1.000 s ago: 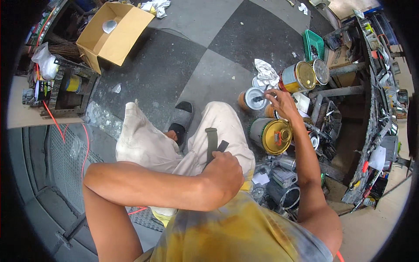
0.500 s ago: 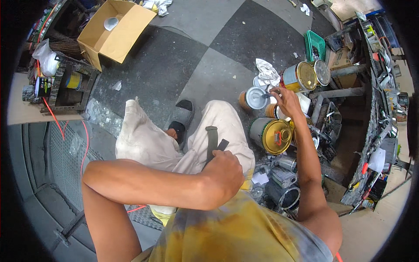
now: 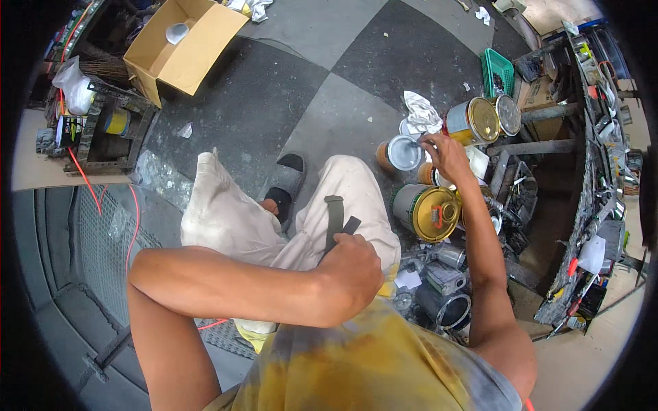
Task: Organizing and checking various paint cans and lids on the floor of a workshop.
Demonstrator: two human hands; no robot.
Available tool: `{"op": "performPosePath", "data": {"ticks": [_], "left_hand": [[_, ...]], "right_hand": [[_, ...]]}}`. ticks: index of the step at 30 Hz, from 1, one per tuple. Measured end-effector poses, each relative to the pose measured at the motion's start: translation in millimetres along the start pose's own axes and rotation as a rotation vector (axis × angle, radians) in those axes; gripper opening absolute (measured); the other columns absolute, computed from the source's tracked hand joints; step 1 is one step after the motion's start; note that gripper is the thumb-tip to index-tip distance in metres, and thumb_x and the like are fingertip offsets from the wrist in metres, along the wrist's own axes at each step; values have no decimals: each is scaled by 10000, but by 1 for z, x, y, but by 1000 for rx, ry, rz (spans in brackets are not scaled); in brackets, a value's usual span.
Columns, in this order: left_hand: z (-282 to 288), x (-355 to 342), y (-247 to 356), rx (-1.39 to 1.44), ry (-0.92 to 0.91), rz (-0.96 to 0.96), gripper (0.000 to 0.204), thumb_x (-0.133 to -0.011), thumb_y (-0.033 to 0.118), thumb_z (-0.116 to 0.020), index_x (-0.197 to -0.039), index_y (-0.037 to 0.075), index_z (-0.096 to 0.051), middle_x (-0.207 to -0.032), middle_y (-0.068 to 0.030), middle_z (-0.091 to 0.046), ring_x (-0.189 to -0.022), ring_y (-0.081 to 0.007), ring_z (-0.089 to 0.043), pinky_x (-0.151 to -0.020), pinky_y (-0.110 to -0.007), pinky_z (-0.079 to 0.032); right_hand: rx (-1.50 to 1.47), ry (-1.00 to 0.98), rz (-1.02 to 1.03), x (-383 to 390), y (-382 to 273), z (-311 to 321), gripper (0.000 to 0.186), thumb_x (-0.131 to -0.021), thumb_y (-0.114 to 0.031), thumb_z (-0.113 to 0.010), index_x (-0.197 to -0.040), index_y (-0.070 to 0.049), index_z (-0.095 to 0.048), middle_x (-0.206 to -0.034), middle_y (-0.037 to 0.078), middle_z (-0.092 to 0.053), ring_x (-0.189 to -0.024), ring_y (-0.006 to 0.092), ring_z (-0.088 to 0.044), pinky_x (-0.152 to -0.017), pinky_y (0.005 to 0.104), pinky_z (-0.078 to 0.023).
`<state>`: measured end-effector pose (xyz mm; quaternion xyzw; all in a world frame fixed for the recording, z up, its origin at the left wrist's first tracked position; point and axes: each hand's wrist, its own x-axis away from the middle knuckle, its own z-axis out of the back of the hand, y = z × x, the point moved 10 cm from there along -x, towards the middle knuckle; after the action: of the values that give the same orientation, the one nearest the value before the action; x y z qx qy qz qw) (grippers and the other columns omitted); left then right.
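In front of my lap, my left hand is closed round a dark flat strip whose end sticks out past the thumb. Beside it an olive strap runs over my light trousers. My right hand reaches out to the right with its fingers pinched at the rim of an open can with pale grey contents. At the fingertips is a small dark thing, partly hidden, reaching into the can. Close by that wrist stands a grey tin with a gold lid.
A crumpled white cloth and more paint tins stand beyond the can. A green basket is farther off. Cluttered shelving lines the right. An open cardboard box lies at the far left, and red hose runs along the left.
My right hand's fingertips have dipped slightly left at the can's rim, and the small dark thing now shows less. My left hand stays almost still.
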<state>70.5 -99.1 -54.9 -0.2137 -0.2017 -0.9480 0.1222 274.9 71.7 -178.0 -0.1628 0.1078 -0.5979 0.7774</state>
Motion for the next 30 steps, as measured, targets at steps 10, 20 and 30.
{"op": "performPosePath", "data": {"ticks": [10,20,30], "left_hand": [[3,1,0,17,10,-1,207,-838,144,-572,-933,-7,-677,-899,-122,-636,-867,-227,-588,-685,-343,-461],[1,1,1,15,49,2,195,-829,149,-576,-908,1,-674,-878,-114,-630,-849,-221,-586,-669,-338,-456],[0,1,1,-17,39,7,188,-831,154,-576,-899,8,-673,-875,-107,-626,-850,-216,-583,-670,-333,-453]], "right_hand": [[-132,-200,-245,10,26,-18,212,-949,-190,-563,-1014,-25,-680,-884,147,-708,-684,229,-700,-673,367,-522],[-226,-137,-298,13,15,-9,198,-927,-202,-583,-1013,-64,-695,-815,189,-684,-659,297,-668,-649,397,-503],[-357,-26,-295,12,9,-6,201,-927,-193,-586,-1012,-42,-690,-694,160,-658,-616,243,-678,-614,366,-500]]}}
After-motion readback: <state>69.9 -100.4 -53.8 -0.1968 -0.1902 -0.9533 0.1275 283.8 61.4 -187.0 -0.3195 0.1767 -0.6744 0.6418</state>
